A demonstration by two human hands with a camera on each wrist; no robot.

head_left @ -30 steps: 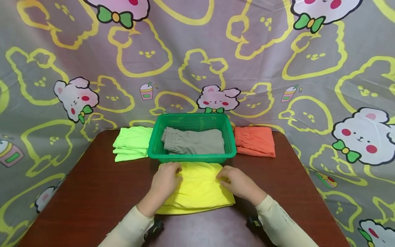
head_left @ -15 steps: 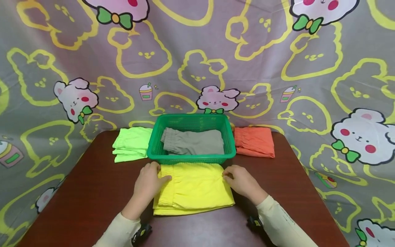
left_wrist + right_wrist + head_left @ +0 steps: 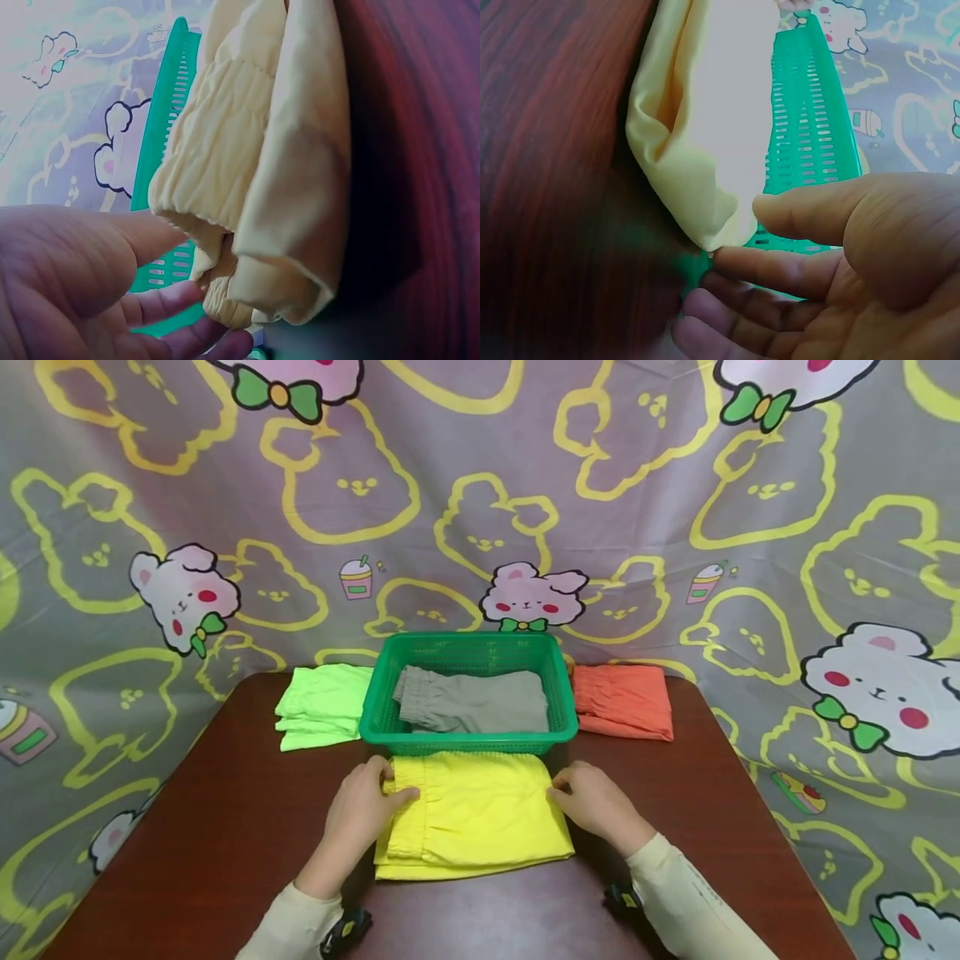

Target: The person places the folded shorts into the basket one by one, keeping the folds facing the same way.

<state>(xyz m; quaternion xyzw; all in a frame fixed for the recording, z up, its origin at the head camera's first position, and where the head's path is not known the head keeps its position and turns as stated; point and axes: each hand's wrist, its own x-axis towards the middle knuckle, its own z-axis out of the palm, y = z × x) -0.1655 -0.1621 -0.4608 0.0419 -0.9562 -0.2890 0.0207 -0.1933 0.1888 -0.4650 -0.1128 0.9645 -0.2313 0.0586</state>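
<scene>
Folded yellow shorts [image 3: 487,814] with a gathered elastic waistband lie flat on the table, just in front of the green basket [image 3: 468,743]. At their left edge my left hand [image 3: 360,802] has its thumb over the waistband and its fingers at the edge. The left wrist view shows this left hand [image 3: 82,277] around the layered waistband end. My right hand [image 3: 596,802] holds the opposite edge between thumb and index finger. In the right wrist view, the thumb and index of the right hand [image 3: 832,262] meet the folded corner; the other fingers lie below it.
Folded grey shorts [image 3: 480,703] lie inside the basket. Folded bright green shorts [image 3: 322,706] are to its left, folded orange shorts [image 3: 626,703] to its right. A patterned cloth [image 3: 450,485] hangs behind the brown table [image 3: 210,827].
My left hand has slid left from the top of the yellow shorts to their waistband edge, uncovering the band. My right hand has shifted slightly right along the other edge.
</scene>
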